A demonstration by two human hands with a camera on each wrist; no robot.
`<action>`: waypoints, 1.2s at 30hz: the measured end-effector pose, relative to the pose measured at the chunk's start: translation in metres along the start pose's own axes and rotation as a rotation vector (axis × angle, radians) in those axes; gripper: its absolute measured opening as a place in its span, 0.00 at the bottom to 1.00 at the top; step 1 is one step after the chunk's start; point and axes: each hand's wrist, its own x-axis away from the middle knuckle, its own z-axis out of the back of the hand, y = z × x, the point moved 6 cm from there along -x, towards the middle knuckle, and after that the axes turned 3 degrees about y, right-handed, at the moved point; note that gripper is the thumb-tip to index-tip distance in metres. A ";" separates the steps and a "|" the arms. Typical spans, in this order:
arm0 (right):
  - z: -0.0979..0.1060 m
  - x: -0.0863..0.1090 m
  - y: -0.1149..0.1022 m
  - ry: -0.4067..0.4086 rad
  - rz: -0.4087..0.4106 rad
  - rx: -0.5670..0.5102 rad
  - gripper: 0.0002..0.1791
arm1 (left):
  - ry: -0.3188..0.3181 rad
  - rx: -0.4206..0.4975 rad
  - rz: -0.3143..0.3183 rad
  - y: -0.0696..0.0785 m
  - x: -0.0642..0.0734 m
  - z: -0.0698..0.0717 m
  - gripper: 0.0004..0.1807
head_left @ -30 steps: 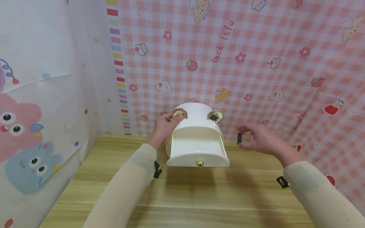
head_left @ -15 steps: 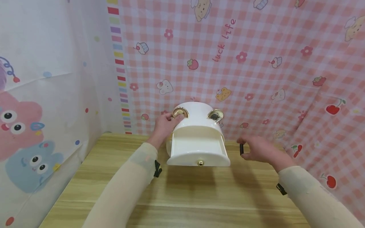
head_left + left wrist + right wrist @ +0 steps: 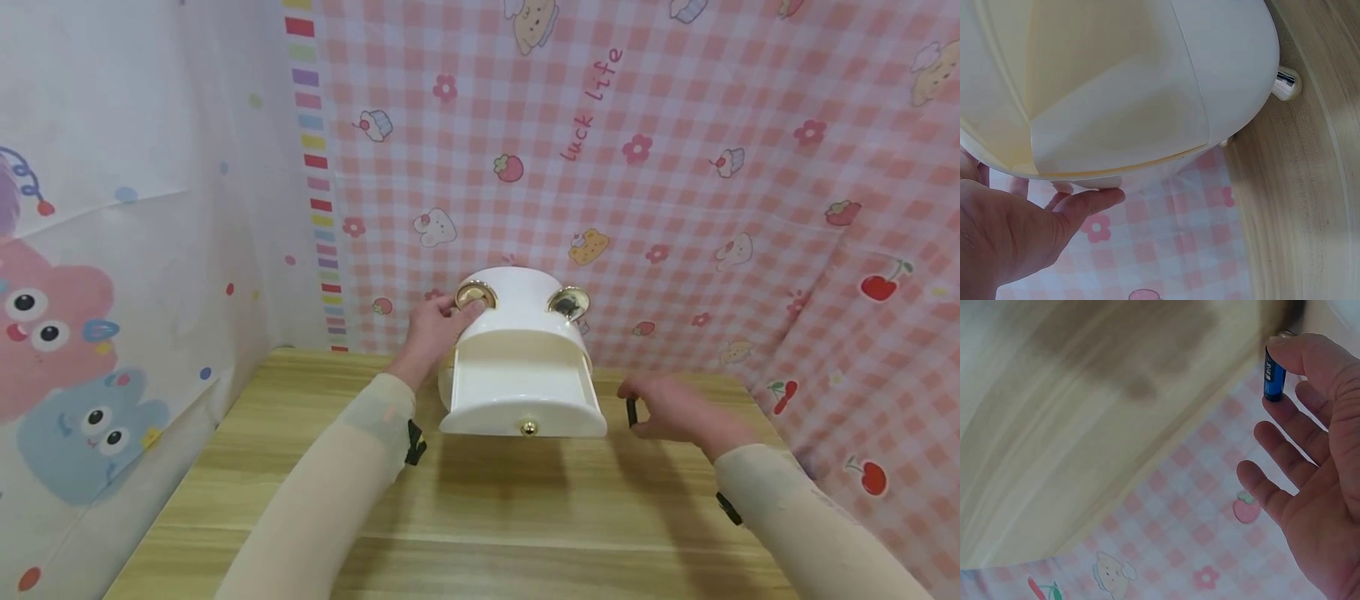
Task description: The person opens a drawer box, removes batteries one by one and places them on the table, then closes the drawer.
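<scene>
A white storage box (image 3: 513, 304) with two round gold-rimmed ears stands at the back of the table, its curved-front drawer (image 3: 525, 417) pulled out. A gold knob (image 3: 528, 428) sits on the drawer front. My left hand (image 3: 435, 329) grips the box's left ear (image 3: 476, 296), thumb in front and fingers behind; the left wrist view shows this hand (image 3: 1016, 225) at the box's edge. To the right of the drawer, low over the table, my right hand (image 3: 675, 408) pinches a small blue-and-black battery (image 3: 1274, 375) upright by its ends, between thumb and a fingertip.
Wood-grain table (image 3: 375, 533) extends in front of the box. A pink checked cloth (image 3: 630, 192) hangs right behind it and along the right. On the left hangs a white cloth (image 3: 97, 208) with cartoon figures. The box rests on short gold feet (image 3: 1286, 83).
My right hand has come down toward the table beside the drawer, still pinching the battery. My left hand keeps its grip on the ear, and the drawer stays pulled out.
</scene>
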 end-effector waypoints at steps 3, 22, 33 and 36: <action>-0.015 -0.003 0.003 -0.055 -0.020 -0.020 0.27 | -0.007 0.001 0.000 0.000 0.000 0.000 0.30; -0.063 -0.008 0.007 -0.020 0.032 -0.022 0.16 | -0.014 0.012 -0.003 -0.001 0.000 0.000 0.26; -0.068 -0.007 0.004 -0.044 0.026 -0.028 0.17 | -0.011 0.008 0.000 0.000 0.002 0.001 0.25; -0.068 -0.007 0.003 -0.046 0.028 -0.027 0.17 | -0.009 0.000 -0.002 0.001 0.003 0.001 0.24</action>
